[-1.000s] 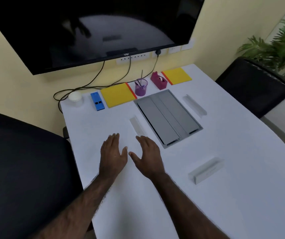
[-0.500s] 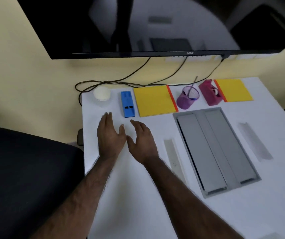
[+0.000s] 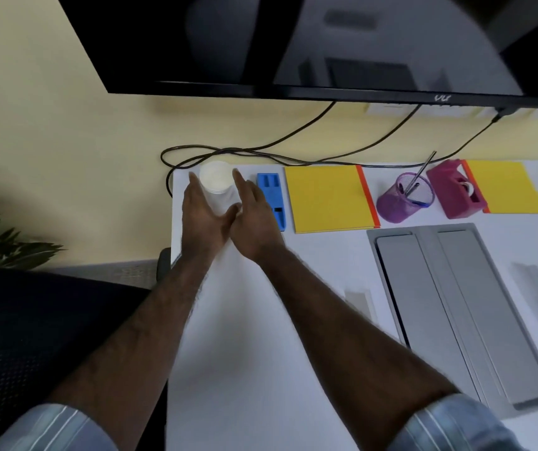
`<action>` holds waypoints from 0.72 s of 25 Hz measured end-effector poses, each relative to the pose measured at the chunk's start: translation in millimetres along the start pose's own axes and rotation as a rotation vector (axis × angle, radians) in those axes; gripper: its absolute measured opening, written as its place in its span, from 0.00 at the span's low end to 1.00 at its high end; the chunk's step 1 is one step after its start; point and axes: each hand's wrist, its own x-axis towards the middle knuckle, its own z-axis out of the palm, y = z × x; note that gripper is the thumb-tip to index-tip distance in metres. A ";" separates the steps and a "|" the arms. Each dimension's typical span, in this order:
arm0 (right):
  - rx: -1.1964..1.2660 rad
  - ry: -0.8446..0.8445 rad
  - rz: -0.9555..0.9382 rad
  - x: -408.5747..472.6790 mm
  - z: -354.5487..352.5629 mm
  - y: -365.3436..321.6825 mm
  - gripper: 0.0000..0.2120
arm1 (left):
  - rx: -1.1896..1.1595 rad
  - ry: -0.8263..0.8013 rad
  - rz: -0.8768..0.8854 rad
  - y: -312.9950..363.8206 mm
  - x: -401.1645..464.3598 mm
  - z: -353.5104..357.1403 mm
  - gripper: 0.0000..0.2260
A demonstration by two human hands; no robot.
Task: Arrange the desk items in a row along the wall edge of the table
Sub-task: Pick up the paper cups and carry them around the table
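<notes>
Both hands have reached forward from mid-table to the far-left corner since half a second ago; in the head view the left hand point(image 3: 200, 213) and right hand point(image 3: 254, 219), fingers open and gripping nothing, flank the white cup point(image 3: 217, 182) (contact unclear); the cup stands at the table's point(image 3: 261, 353) wall edge, near the left edge; rightward along the wall run the blue stapler point(image 3: 272, 196), yellow notebook point(image 3: 327, 198), purple pen holder point(image 3: 404, 198), magenta tape dispenser point(image 3: 453, 190) and another yellow pad point(image 3: 505, 187); bare tabletop lies nearer the person.
</notes>
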 end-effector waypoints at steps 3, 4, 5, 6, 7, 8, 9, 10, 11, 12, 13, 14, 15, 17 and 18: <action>-0.058 -0.087 0.002 10.5 3.8 -0.4 0.36 | -0.130 -0.020 -0.043 3.2 20.2 4.8 0.50; -0.067 -0.108 -0.010 10.4 5.2 -1.9 0.35 | -0.163 -0.024 -0.050 5.6 24.6 4.5 0.48; -0.072 -0.115 -0.016 9.1 6.3 -2.8 0.34 | -0.179 -0.024 -0.049 7.0 28.0 6.0 0.45; -0.070 -0.114 -0.020 8.2 6.2 -4.6 0.33 | -0.176 -0.010 -0.027 9.5 30.0 5.7 0.40; -0.065 -0.105 -0.026 5.8 5.6 -6.9 0.33 | -0.174 0.006 0.003 10.1 29.8 4.6 0.36; -0.064 -0.092 -0.022 1.0 3.1 -9.2 0.33 | -0.178 0.025 0.020 12.5 25.1 2.5 0.32; -0.059 -0.076 -0.027 -4.2 -1.3 -11.1 0.33 | -0.190 0.033 0.036 17.4 18.5 0.5 0.31; -0.050 -0.066 -0.028 -8.6 -0.9 -11.1 0.32 | -0.200 0.039 0.035 17.9 12.9 0.7 0.30; -0.040 -0.059 -0.021 -17.7 -5.2 -12.2 0.32 | -0.206 0.047 0.043 20.7 3.5 -0.4 0.30; -0.030 -0.056 -0.011 -31.1 -10.6 -14.0 0.33 | -0.203 0.049 0.054 23.3 -9.8 -3.9 0.30; -0.021 -0.051 0.019 -46.0 -16.6 -12.9 0.33 | -0.206 0.037 0.058 26.5 -25.3 -5.1 0.30; -0.015 -0.040 0.034 -63.2 -27.1 -12.6 0.34 | -0.211 0.029 0.069 34.9 -42.4 -5.9 0.29; -0.012 -0.050 0.033 -72.9 -22.8 -11.8 0.34 | -0.210 0.025 0.060 28.2 -53.5 -6.4 0.29; -0.012 -0.014 0.052 -110.4 -36.1 -8.2 0.33 | -0.247 -0.014 0.080 39.2 -92.2 -9.8 0.29; -0.008 0.007 0.069 -128.3 -39.5 -6.1 0.33 | -0.240 -0.035 0.091 41.3 -110.0 -13.4 0.29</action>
